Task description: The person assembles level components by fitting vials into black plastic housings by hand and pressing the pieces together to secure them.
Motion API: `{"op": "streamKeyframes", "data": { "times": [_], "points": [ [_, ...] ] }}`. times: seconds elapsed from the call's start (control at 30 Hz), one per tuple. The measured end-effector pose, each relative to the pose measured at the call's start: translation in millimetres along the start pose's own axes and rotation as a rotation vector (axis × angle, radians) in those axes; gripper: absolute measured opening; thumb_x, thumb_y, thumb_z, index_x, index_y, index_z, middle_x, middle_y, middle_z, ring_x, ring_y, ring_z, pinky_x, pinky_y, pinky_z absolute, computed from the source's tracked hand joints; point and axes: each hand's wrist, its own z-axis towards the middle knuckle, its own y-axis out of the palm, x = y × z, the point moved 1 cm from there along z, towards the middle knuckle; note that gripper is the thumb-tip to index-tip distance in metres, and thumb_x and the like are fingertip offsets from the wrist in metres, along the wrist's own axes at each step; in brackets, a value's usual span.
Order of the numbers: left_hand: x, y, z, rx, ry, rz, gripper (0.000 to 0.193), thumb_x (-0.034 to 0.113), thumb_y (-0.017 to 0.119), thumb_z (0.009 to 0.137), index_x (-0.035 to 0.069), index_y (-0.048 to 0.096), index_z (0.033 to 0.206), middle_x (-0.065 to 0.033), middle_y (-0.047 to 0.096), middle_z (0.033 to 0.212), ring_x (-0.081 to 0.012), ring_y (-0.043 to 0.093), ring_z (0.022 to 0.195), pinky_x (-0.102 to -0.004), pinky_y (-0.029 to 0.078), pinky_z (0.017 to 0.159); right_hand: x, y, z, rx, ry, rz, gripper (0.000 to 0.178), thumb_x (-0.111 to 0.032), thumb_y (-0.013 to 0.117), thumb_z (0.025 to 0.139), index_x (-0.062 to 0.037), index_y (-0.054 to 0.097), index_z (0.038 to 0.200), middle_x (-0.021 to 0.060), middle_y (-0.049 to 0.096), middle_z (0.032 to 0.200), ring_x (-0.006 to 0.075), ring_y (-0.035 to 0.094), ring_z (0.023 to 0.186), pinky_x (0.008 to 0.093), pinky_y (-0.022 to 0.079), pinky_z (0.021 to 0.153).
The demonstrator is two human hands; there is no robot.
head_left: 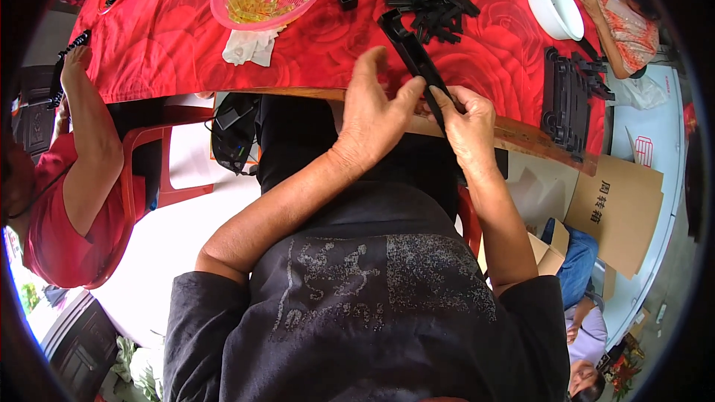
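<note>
A long, narrow black plastic part (410, 46) with a hollow channel slants up over the table's near edge. My right hand (471, 120) is closed around its lower end, thumb on top. Beside it my left hand (378, 110) has its fingers stretched out and apart. The left thumb reaches the part's side near the right thumb; whether it touches cannot be made out. Just beyond the part lies a loose pile of small black plastic pieces (428, 1).
A pink basket (217, 1) holds yellow translucent pieces, with white tissue (252, 46) beside it. Right are a white bowl (555, 7) and stacked long black parts (566, 104). People sit at left and right. A cardboard box (622, 212) stands at lower right.
</note>
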Motion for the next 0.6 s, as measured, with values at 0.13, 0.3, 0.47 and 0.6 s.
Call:
{"op": "streamKeyframes", "data": {
  "times": [0.13,0.3,0.47,0.6],
  "points": [
    [-6,21,3,-0.079,0.005,-0.151,0.058,0.020,0.064,0.088,-0.013,0.043,0.130,-0.0291,0.065,0.101,-0.0360,0.066,0.100,-0.0420,0.050,0.086,-14,20,-8,0.061,0.015,0.177,0.018,-0.010,0.067,0.094,0.0062,0.070,0.087,0.0046,0.069,0.070,0.0069,0.063,0.063,0.0234,0.049,0.057],
    [1,30,7,-0.032,-0.042,-0.068,0.044,0.019,0.052,0.093,-0.012,0.044,0.123,-0.0310,0.065,0.087,-0.0463,0.065,0.088,-0.0499,0.050,0.080,2,33,-5,0.166,-0.020,0.085,0.024,-0.018,0.068,0.093,0.0059,0.070,0.088,0.0054,0.067,0.068,0.0074,0.057,0.059,0.0262,0.045,0.054],
    [-2,32,13,-0.016,-0.098,0.040,0.037,0.016,0.053,0.095,-0.010,0.047,0.121,-0.0144,0.064,0.085,-0.0201,0.063,0.078,-0.0334,0.052,0.071,11,41,-2,0.172,-0.028,0.031,0.022,-0.016,0.067,0.092,0.0054,0.069,0.088,0.0089,0.068,0.070,0.0124,0.061,0.063,0.0304,0.048,0.059],
    [-5,37,17,0.030,-0.068,0.074,0.033,0.017,0.052,0.095,-0.009,0.047,0.115,-0.0236,0.065,0.079,-0.0373,0.065,0.076,-0.0460,0.051,0.071,13,48,-6,0.190,-0.088,0.050,0.022,-0.016,0.068,0.090,0.0054,0.066,0.095,0.0124,0.070,0.079,0.0162,0.065,0.072,0.0325,0.051,0.067]
  ]
}}
